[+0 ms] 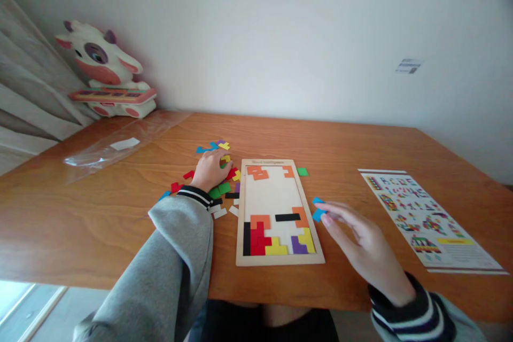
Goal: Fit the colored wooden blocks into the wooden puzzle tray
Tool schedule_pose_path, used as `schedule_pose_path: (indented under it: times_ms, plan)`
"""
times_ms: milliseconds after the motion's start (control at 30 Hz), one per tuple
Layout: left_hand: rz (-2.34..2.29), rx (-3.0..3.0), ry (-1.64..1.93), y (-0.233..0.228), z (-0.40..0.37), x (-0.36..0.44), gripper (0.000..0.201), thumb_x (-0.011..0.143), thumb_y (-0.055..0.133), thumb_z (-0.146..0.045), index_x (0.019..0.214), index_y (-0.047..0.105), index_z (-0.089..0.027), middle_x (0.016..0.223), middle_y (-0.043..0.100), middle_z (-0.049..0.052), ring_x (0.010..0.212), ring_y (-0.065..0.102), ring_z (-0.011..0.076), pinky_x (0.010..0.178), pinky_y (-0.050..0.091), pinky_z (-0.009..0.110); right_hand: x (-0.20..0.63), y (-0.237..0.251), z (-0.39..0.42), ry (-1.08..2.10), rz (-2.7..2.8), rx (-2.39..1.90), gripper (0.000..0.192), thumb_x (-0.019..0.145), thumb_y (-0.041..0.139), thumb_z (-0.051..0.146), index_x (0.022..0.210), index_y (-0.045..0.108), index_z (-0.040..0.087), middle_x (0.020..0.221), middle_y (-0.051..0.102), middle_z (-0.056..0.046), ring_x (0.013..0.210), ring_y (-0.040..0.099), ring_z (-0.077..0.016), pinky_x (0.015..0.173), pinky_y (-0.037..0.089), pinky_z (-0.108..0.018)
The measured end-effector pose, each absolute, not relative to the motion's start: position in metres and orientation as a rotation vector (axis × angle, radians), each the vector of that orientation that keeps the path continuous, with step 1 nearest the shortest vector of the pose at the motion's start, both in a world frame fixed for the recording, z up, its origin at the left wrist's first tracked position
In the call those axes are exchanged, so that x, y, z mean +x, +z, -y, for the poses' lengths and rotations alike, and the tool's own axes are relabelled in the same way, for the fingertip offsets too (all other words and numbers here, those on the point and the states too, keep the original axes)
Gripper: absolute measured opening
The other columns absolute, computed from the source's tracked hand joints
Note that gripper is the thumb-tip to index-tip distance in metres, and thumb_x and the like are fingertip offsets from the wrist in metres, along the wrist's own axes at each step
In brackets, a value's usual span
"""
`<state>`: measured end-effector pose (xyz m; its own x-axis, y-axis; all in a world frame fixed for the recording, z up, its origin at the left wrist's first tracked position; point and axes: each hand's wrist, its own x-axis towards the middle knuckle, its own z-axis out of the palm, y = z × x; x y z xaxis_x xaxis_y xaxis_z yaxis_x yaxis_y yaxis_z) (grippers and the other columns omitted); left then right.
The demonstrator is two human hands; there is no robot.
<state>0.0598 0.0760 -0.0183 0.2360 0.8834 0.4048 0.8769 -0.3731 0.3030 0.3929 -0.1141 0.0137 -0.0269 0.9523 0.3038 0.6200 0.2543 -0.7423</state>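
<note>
A wooden puzzle board [280, 264] lies in front of me, partly filled with coloured tetromino-shaped pieces. Orange pieces [257, 172] sit at its top; red [258, 240], yellow and purple ones are grouped at the bottom, and a black bar [287, 217] lies above them. To the right of the board, my right hand [356, 238] pinches a blue puzzle piece [318, 216] between thumb and fingers. My left hand [210, 170] is over the loose pieces left of the board, thumb and forefinger apart around yellow and green ones [225, 159].
A printed pattern sheet [428, 219] lies at the right. One green piece [302, 171] is beside the board's upper right edge. A clear plastic bag [124, 144] and a cow-shaped toy keyboard [114, 96] are at the back left, near a curtain.
</note>
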Motion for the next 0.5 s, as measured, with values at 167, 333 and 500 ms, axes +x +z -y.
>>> schedule_pose_path:
  times_ms: [167, 333, 500]
  plan:
    - [-1.707, 2.439, 0.804, -0.020, -0.078, 0.060, 0.027, 0.090, 0.055, -0.029, 0.107, 0.073, -0.019, 0.115, 0.075, 0.008, 0.110, 0.067, 0.0268, 0.102, 0.050, 0.040, 0.397, 0.031, 0.053, 0.537, 1.681, -1.372, 0.033, 0.093, 0.060, 0.048, 0.113, 0.070, 0.023, 0.110, 0.075, -0.009, 0.096, 0.070, -0.0224, 0.090, 0.056, -0.041]
    - [-1.711, 2.463, 0.794, -0.017, -0.077, 0.057, 0.029, 0.092, 0.054, -0.034, 0.110, 0.070, -0.018, 0.116, 0.074, 0.009, 0.108, 0.068, 0.0274, 0.097, 0.052, 0.039, 0.387, 0.010, 0.003, 0.679, 1.433, -1.228, 0.042, 0.091, 0.059, 0.055, 0.107, 0.068, 0.018, 0.110, 0.075, -0.012, 0.090, 0.071, -0.0207, 0.083, 0.058, -0.038]
    - [-1.732, 2.543, 0.807, -0.011, -0.072, 0.061, 0.031, 0.096, 0.047, -0.037, 0.110, 0.068, -0.018, 0.110, 0.074, 0.010, 0.101, 0.070, 0.0255, 0.090, 0.054, 0.035, 0.384, -0.012, -0.002, 0.659, 1.384, -1.287, 0.043, 0.089, 0.061, 0.056, 0.107, 0.068, 0.018, 0.105, 0.075, -0.011, 0.087, 0.070, -0.0200, 0.080, 0.057, -0.036]
